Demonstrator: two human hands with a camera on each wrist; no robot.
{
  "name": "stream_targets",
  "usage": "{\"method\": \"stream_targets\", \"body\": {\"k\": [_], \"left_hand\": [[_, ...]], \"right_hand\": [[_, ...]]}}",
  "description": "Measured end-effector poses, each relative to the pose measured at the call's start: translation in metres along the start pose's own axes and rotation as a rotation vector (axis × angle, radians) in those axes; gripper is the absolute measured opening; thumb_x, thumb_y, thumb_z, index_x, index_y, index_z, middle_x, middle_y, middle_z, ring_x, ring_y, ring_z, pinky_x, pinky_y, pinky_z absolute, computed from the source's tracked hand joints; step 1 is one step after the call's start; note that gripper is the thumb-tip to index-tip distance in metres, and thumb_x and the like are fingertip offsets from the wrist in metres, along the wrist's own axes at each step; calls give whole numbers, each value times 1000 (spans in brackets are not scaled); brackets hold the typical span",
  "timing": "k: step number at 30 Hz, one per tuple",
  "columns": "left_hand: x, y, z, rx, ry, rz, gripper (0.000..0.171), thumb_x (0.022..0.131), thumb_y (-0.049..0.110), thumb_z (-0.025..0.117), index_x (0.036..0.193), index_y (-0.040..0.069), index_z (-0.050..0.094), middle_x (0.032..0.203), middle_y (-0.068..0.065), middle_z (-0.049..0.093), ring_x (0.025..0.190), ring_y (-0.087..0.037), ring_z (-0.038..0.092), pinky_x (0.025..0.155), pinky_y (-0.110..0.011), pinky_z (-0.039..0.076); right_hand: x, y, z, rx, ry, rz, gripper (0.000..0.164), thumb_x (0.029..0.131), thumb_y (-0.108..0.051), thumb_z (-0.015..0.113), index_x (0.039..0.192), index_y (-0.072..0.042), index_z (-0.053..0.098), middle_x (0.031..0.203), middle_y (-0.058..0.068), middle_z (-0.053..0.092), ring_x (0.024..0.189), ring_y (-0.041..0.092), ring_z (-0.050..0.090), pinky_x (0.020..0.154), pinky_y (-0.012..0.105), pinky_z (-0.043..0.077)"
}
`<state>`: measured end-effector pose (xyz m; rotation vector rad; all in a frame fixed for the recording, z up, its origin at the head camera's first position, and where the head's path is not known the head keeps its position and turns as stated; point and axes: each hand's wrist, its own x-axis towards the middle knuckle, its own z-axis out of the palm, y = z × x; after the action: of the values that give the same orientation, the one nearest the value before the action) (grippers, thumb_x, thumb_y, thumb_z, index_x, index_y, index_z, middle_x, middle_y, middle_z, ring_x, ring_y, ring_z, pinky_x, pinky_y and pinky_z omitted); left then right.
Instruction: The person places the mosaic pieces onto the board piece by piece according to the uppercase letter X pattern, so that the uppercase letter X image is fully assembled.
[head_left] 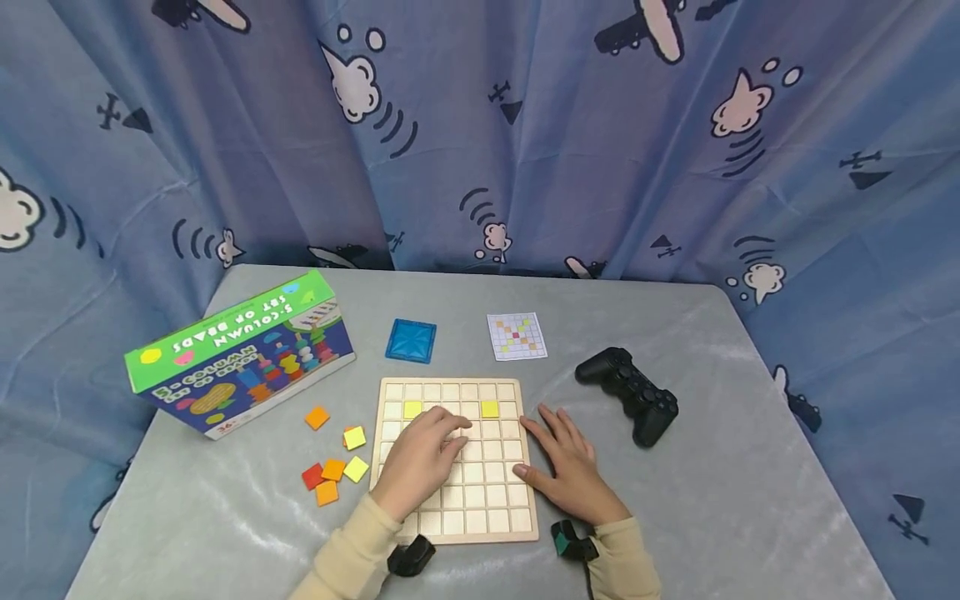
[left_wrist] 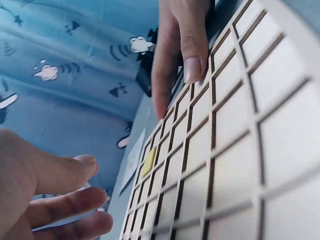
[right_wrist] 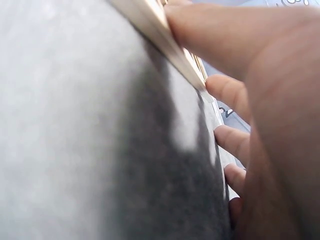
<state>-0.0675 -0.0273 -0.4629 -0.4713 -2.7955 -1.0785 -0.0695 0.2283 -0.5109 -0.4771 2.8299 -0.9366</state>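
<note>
A wooden grid board (head_left: 497,522) lies on the table with two yellow tiles in its upper part, a left yellow tile (head_left: 412,409) and a right yellow tile (head_left: 490,409). Over the board's middle is my left hand (head_left: 422,458), its fingers loosely bent. In the left wrist view the thumb (left_wrist: 75,170) stands apart from the other fingers, with nothing between them. My right hand (head_left: 570,475) rests along the board's right edge, fingers extended. Its thumb lies at the rim in the right wrist view, where the board's side (right_wrist: 160,37) shows.
Loose orange, red and yellow tiles (head_left: 333,470) lie left of the board. Behind them stands a green and blue box (head_left: 247,358). A blue tray (head_left: 411,341) and a colored pattern card (head_left: 517,337) lie beyond the board. A black game controller (head_left: 628,393) is at the right.
</note>
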Motion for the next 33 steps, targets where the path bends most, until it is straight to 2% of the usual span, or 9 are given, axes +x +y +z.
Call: {"method": "stream_targets", "body": {"k": [3,6,10,14,17,20,25,33], "left_hand": [[-24,-9,-15,-13,42,-66,18,88,18,70,106,16,71,98,3,65,83,-10,57,71,-28,49],[-47,-18,-24,-42,125,-126,20,85,14,73,105,15,72,95,4,64,78,-8,55,67,-25,48],[-78,-36,-37,-23,217,-277,24,83,9,75,106,12,71,95,2,63,75,-7,54,64,-26,46],[-98,-53,-48,24,193,-487,29,84,13,73,113,10,68,104,-5,62,81,-14,57,72,-33,47],[-106,-60,-52,51,164,-579,31,85,15,73,115,10,66,103,-6,57,82,-16,52,72,-33,43],[-107,-61,-51,75,189,-584,30,83,15,75,112,10,67,98,-7,53,78,-18,46,68,-32,38],[-99,-59,-43,104,263,-507,32,80,13,78,111,10,68,100,-10,54,83,-23,51,72,-38,43],[-93,-61,-35,143,255,-422,34,83,9,74,116,10,69,94,-10,52,70,-18,45,56,-29,36]], "right_hand": [[1,1,3,4,11,-8,71,87,-49,65,148,-26,37,158,11,20,145,39,7,101,66,10],[0,4,3,-8,16,0,72,86,-50,65,148,-28,36,158,10,19,145,38,7,101,66,11],[0,4,3,-22,1,6,72,87,-52,64,149,-29,34,159,10,17,145,38,6,100,66,12],[0,0,2,-9,-10,18,73,87,-49,65,149,-26,35,158,11,18,145,39,7,100,66,12],[1,-3,0,0,-14,20,73,87,-47,65,149,-24,35,158,12,18,145,40,7,101,67,11],[3,-3,-1,-12,-12,12,72,87,-47,65,149,-24,35,158,13,19,145,40,7,101,67,11],[3,-2,-1,-18,4,4,72,87,-47,66,148,-25,36,158,12,19,145,39,8,101,66,12],[0,-4,0,-6,0,2,71,87,-47,66,148,-25,37,158,11,19,145,38,8,102,64,11]]}}
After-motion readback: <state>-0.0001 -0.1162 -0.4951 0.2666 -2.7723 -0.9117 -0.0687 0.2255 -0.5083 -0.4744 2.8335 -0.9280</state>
